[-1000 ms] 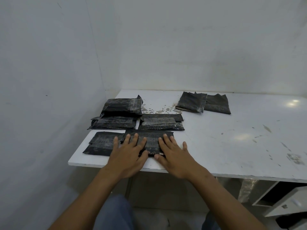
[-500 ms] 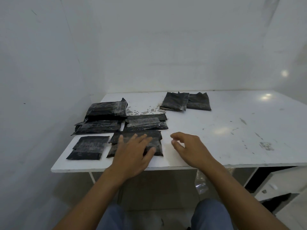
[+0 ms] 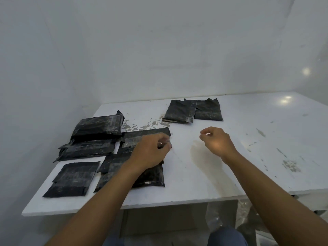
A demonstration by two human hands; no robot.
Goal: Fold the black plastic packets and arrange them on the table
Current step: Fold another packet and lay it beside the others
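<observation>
Five folded black packets [image 3: 85, 178] lie grouped at the table's [image 3: 204, 174] left; two more [image 3: 193, 110] wait at the back. The left hand [image 3: 150, 151] rests, grip loosely curled, over the group; the right hand [image 3: 217, 141] hovers half-closed, empty. Next, likely: fetch a far packet.

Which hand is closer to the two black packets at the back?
The right hand. It hangs over bare table just in front of the back packets; the left hand is farther, over the folded packets.
</observation>
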